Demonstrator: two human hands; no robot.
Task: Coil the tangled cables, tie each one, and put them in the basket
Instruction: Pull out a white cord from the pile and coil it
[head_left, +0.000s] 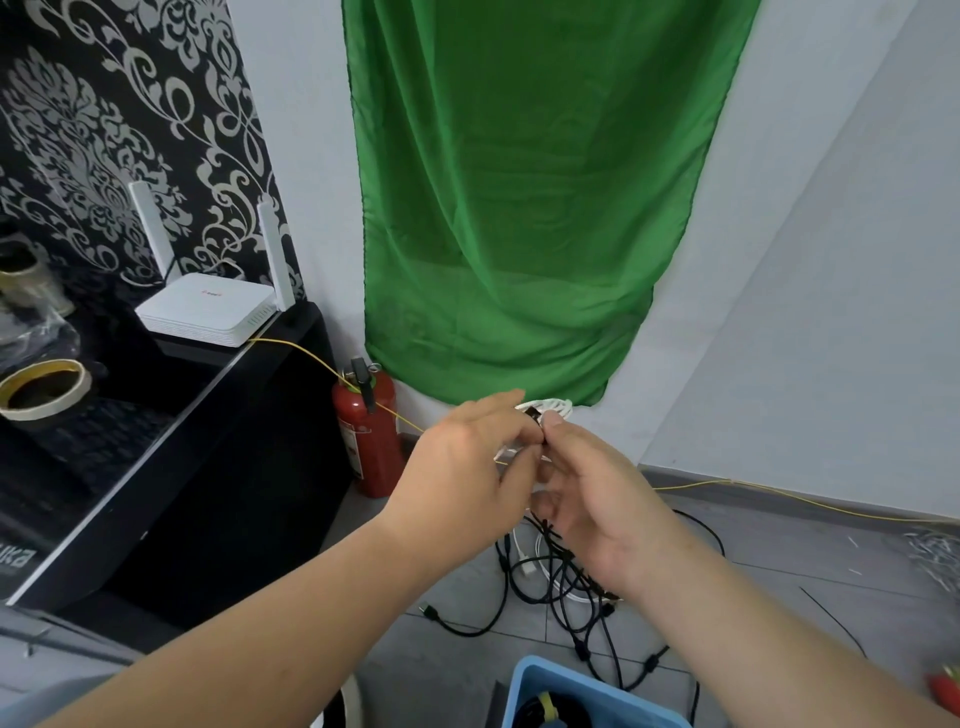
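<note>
Gripping the white coil (556, 406) in your left hand (467, 462), right hand (597, 504) pinching its black tie (533, 414), you had the basket (519, 680) below, nearer you.

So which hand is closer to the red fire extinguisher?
Left. The left hand is just right of the fire extinguisher; the right hand, also gripping the white cable, is farther right.

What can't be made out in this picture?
Head view:
White cable: mostly hidden by the left hand and right hand gripping it.
Blue basket: cut off by the bottom edge, contents mostly unseen.
Black cables: partly behind the right wrist.
Red thing: cut off at the right edge.
</note>
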